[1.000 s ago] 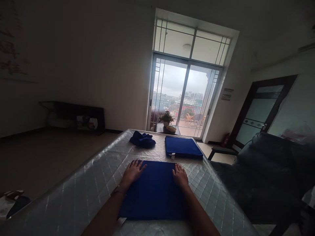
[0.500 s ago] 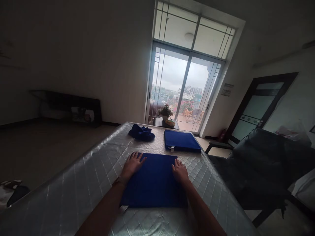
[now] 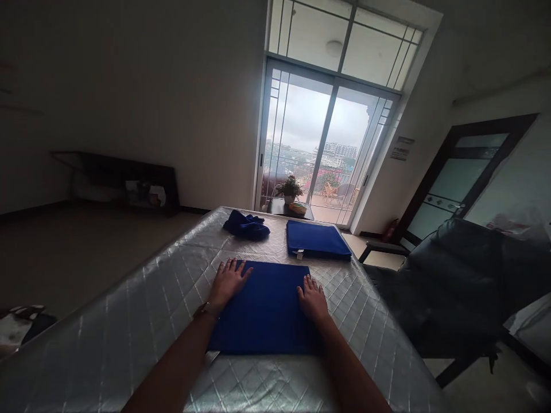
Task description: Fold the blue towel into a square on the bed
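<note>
A flat folded blue cloth point(image 3: 264, 310) lies squared on the silver quilted table cover point(image 3: 258, 381) in front of me, a small white label showing at its near left corner. My left hand point(image 3: 228, 282) rests flat on its far left edge, fingers spread. On the far right edge lies my right hand point(image 3: 314, 297), palm down with fingers stretched out. Beyond them, to the right, sits a stack of folded blue cloth point(image 3: 318, 240) with a white tag at its near side. A crumpled blue cloth point(image 3: 246, 225) lies at the far left.
A black armchair point(image 3: 451, 292) stands close along the table's right side. Past the far edge is a small dark table with a potted plant point(image 3: 290, 188), before a sliding glass door point(image 3: 327, 143). A low dark stand point(image 3: 129, 183) is against the left wall.
Both hands stay flat on the folded cloth's edges, hardly shifted against it. The view has tilted slightly, so the table and cloths appear a little higher.
</note>
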Demonstrator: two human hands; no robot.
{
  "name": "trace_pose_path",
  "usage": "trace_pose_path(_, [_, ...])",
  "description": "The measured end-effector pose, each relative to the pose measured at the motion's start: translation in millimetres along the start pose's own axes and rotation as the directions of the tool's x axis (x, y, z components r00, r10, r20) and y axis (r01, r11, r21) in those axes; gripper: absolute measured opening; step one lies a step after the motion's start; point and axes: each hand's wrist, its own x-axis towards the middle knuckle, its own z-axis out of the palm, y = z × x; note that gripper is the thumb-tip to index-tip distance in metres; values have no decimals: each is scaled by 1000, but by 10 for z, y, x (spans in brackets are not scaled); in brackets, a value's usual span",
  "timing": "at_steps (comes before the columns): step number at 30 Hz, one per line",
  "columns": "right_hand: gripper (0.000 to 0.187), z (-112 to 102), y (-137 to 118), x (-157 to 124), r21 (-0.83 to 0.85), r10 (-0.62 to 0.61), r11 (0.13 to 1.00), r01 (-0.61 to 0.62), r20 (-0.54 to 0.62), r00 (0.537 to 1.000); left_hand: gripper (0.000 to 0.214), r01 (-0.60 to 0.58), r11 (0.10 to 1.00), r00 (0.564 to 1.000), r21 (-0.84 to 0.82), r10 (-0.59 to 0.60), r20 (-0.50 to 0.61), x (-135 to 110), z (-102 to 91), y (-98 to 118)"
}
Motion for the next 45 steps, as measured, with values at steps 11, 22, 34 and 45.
trace_pose_path(11, [62, 7, -8, -30, 36, 2, 999, -1, -17, 1000, 71, -68, 979, 986, 192, 95, -136, -25, -126, 140])
trace_pose_path(22, [61, 51, 34, -27, 14, -56, 998, 56, -12, 998, 65, -589, 798, 802, -129, 596, 28, -362, 247, 1548])
trace_pose_path(34, [62, 43, -6, -32, 96, 4, 995, 1, -53, 999, 75, -302, 951, 931, -71, 310, 193, -153, 229, 935])
trace_pose_path(45, [61, 16, -18, -41, 43, 9, 999, -7, -45, 999, 76, -52, 994, 985, 91, 36, 167, -261, -14, -179])
